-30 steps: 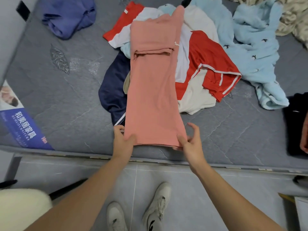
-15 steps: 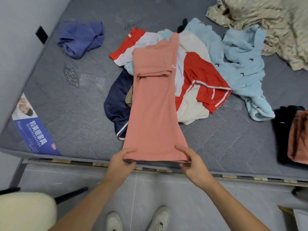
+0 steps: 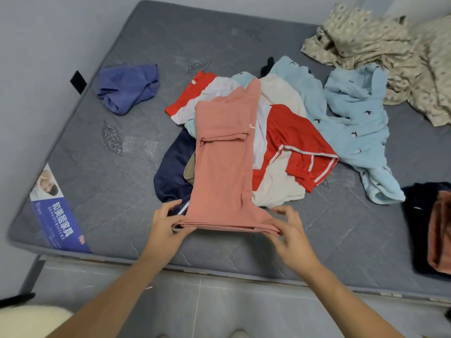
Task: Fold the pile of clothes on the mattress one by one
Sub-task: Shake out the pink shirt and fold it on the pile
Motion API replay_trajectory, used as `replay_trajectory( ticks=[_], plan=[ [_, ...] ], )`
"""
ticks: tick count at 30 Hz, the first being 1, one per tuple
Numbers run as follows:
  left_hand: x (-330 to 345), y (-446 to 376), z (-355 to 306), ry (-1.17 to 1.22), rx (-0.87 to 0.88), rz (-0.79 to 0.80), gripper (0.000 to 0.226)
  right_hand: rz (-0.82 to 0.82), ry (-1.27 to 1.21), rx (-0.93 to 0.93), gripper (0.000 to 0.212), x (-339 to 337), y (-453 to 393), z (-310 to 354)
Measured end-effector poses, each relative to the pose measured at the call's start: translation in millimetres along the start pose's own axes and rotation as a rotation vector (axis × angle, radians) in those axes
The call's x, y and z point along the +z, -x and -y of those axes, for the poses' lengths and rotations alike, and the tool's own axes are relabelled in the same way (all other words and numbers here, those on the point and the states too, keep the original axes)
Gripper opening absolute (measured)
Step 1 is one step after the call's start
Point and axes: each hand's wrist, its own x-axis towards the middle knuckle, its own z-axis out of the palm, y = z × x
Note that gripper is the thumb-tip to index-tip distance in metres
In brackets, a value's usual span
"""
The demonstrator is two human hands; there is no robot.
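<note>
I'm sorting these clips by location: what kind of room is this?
Most likely a bedroom in a home: a bare grey mattress sits on a frame over a tiled floor, strewn with loose clothes and a crumpled patterned sheet.

Mattress: grey, quilted with leaf motifs; blue label with white characters. Long garment: salmon pink. Pile beneath it: red shorts with white stripes, cream top, navy piece. Fleece: pale blue, small dark bird print. Crumpled garment: violet-blue. Sheet: beige, floral.
</note>
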Motion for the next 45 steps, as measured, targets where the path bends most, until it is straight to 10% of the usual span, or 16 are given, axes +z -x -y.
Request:
replay_trajectory(
  ticks=[3, 14, 19, 27, 35, 45],
  plan=[
    [-13, -47, -15, 0.057, -0.031, 0.060, 0.025, 0.009, -0.042, 0.070, 0.002, -19, -50, 9],
    [9, -221, -5, -0.009, -0.077, 0.015, 0.025, -0.164, 0.090, 0.190, 0.042, 2, -211, -17],
    [31, -159, 21, 0.038, -0.194, -0.283, 0.052, -0.467, -0.190, 0.436, 0.056, 51, -158, -14],
    [59, -135, 34, 0.621, -0.793, 0.092, 0.021, -0.266, -0.665, 0.744, 0.039, 85, -135, 1],
    [49, -148, 33, 0.739, -0.684, 0.054, 0.015, -0.252, -0.751, 0.722, 0.022, 78, -151, 6],
    [46, -78, 21, 0.558, -0.524, -0.111, 0.045, -0.463, -0.640, 0.610, 0.052, 76, -92, 15]
  ],
)
